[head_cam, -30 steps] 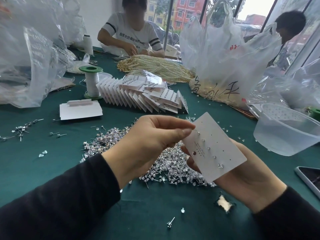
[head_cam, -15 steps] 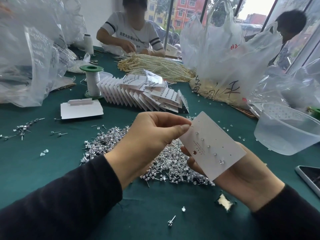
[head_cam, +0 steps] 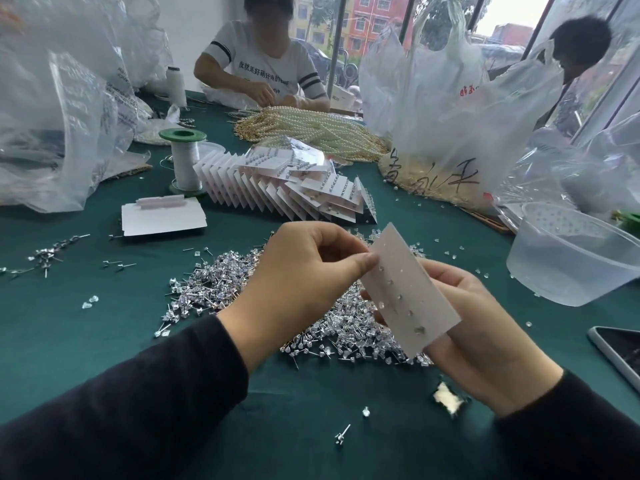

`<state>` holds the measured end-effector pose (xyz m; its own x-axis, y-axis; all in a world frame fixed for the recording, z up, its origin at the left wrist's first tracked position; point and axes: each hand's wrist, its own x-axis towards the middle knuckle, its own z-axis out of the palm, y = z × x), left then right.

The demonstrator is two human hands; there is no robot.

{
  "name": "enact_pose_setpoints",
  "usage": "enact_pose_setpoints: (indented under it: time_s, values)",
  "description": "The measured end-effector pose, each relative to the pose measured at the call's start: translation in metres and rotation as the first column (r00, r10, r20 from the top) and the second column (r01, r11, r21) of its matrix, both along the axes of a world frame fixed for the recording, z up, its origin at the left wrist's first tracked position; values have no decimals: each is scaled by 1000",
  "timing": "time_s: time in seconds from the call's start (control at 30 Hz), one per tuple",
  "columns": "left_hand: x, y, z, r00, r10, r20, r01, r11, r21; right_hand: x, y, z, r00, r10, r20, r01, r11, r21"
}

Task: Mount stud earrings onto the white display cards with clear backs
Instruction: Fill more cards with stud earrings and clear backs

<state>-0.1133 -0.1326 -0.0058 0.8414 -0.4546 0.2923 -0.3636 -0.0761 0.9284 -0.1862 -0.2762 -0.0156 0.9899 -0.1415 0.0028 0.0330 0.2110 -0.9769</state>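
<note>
Bag [head_cam: 450, 109] w/ pearl strands [head_cam: 415, 181] behind card [head_cam: 412, 292]

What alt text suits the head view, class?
A left hand pinches the edge of a white display card bearing studs, the right hand holding it from behind, above a pile of stud earrings on a green table.

The display card [head_cam: 408, 289] sat at centre right of the frame. The left hand [head_cam: 301, 275] pinched its upper left edge and the right hand [head_cam: 485, 327] held it from behind. Under them the pile of stud earrings [head_cam: 221, 285] spread over the table [head_cam: 69, 341]. Above centre stood a fanned row of cards [head_cam: 277, 188], with a spool [head_cam: 185, 161] at its left and a flat card stack [head_cam: 162, 220] below the spool. A tub [head_cam: 571, 258] sat at the right edge, with a phone [head_cam: 620, 351] below it.
</note>
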Motion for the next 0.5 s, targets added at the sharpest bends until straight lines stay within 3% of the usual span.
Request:
enact_pose_setpoints:
  time_s: [0.1, 0.2, 0.3, 0.4, 0.5]
  values:
    - [-1, -1, -2, 999, -12, -40, 13, 1000, 18, 0, 3, -1, 978, -133, 158, 180, 924, -337]
    - [-1, -3, -4, 966, -84, -244, 70, 996, -64, 0, 3, -6, 919, -164, 358, 356, 733, -579]
    - [-2, -5, -1, 869, -232, -436, 153, 966, -208, 1, 3, -9, 863, -153, 482, 480, 549, -684]
    - [-3, -4, 0, 854, -272, -444, 185, 956, -229, 2, 3, -9, 798, -62, 599, 578, 358, -733]
    - [-2, -4, -2, 839, -236, -489, 119, 959, -258, 1, 3, -8, 798, -20, 602, 565, 373, -736]
